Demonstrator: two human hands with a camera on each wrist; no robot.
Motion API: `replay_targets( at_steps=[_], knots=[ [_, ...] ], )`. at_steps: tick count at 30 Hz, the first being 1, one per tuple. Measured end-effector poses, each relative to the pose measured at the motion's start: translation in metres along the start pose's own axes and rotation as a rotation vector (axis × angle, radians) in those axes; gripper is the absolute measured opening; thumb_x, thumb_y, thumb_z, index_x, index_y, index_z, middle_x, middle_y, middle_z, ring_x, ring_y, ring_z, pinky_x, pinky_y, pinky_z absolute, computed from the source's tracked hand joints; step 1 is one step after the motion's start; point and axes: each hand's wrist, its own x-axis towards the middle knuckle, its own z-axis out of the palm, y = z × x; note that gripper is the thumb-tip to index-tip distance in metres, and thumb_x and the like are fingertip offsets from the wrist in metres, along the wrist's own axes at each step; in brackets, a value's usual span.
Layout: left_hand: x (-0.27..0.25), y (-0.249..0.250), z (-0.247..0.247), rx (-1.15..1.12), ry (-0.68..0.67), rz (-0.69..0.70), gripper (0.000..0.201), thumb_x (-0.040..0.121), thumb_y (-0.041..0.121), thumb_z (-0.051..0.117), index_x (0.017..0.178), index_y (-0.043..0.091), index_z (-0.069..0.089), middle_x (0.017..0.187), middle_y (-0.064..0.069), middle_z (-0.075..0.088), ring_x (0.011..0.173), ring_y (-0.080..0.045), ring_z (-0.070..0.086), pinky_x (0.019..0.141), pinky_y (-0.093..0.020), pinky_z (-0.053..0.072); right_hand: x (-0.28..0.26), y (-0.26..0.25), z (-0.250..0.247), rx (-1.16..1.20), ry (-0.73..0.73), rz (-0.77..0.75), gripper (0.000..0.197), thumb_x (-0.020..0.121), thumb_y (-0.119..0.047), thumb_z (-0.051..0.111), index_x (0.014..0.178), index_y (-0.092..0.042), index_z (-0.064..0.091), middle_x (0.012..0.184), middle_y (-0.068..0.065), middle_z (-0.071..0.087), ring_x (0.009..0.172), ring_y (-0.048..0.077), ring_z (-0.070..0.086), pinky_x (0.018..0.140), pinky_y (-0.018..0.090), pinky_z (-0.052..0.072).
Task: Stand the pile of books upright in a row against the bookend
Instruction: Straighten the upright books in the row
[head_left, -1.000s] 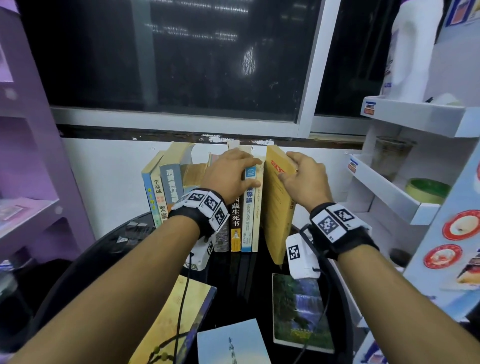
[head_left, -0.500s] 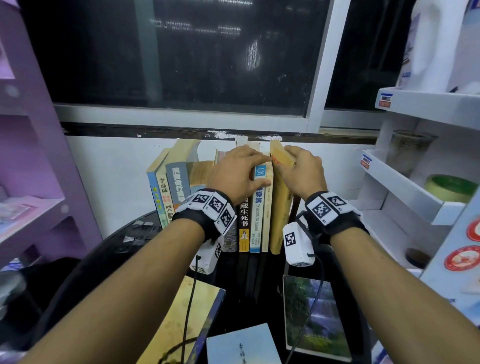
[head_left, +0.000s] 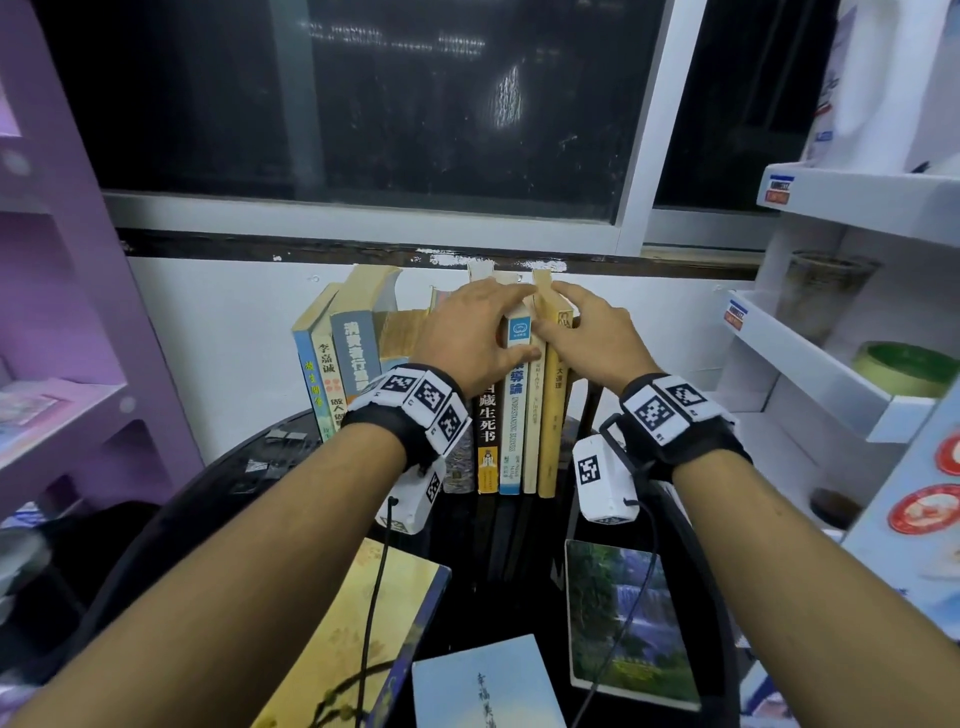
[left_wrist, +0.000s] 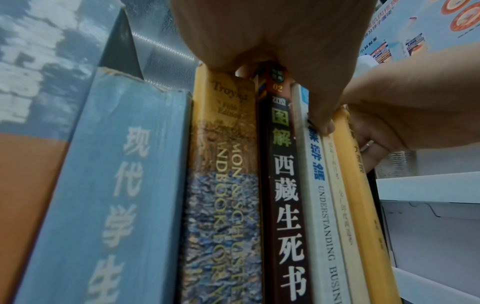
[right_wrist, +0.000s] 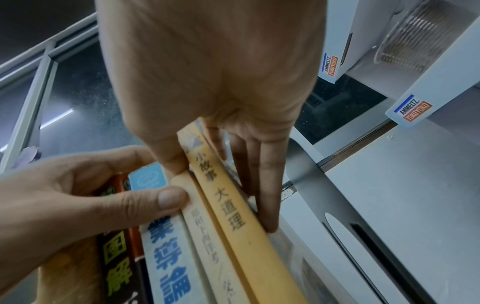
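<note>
Head view looking down from above, 2 wrist views close below, sharing book spines (head_left: 519, 415)

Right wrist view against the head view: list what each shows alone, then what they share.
Only the right wrist view shows the fingers laid flat on the yellow book's far cover, and the grey bookend beside it. Only the head view shows three books lying flat on the black table. Both show the left hand and right hand holding the row's tops, and the yellow book.
</note>
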Motion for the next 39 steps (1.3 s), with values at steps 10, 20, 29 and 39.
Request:
replay_targets(
  at_steps=[10,20,29,39],
  knots=[
    [0.000,-0.001,-0.004,0.026,-0.019,-0.012,0.062,0.074,0.054,0.071,0.127,0.025,0.055,0.136,0.007,0.054,0.124,-0.013,0.048,0.101,-0.030,0.037,-0.008,0.016,-0.013,-0.067,-0.289,-0.088,0.109,0.074,-0.006,0.080,0.149,-0.044,0.010,0.131,0.013,0.058,0.095,0.018,0.070,0.085,0.042,0.058],
    [-0.001,-0.001,-0.003,0.003,0.001,0.005,0.057,0.074,0.053,0.071,0.121,0.025,0.057,0.125,0.009,0.059,0.114,-0.010,0.053,0.088,-0.023,0.035,-0.012,0.030,-0.001,-0.084,-0.165,-0.187,0.111,0.069,-0.005,0.084,0.146,-0.043,0.014,0.125,0.003,0.060,0.094,0.010,0.067,0.082,0.030,0.059],
    [0.000,-0.001,-0.003,0.007,0.005,0.017,0.056,0.075,0.054,0.070,0.120,0.025,0.057,0.122,0.009,0.060,0.112,-0.010,0.054,0.086,-0.023,0.037,-0.006,0.032,0.000,-0.074,-0.160,-0.218,0.108,0.069,-0.005,0.084,0.146,-0.040,0.017,0.127,0.003,0.060,0.088,0.008,0.068,0.073,0.022,0.057],
    [-0.001,0.000,-0.002,0.015,0.004,0.019,0.055,0.075,0.054,0.070,0.119,0.026,0.054,0.121,0.009,0.058,0.110,-0.010,0.054,0.082,-0.024,0.038,-0.004,0.031,0.000,-0.070,-0.190,-0.166,0.115,0.070,-0.005,0.084,0.148,-0.045,0.009,0.134,0.007,0.056,0.088,0.010,0.069,0.078,0.031,0.060]
  ],
)
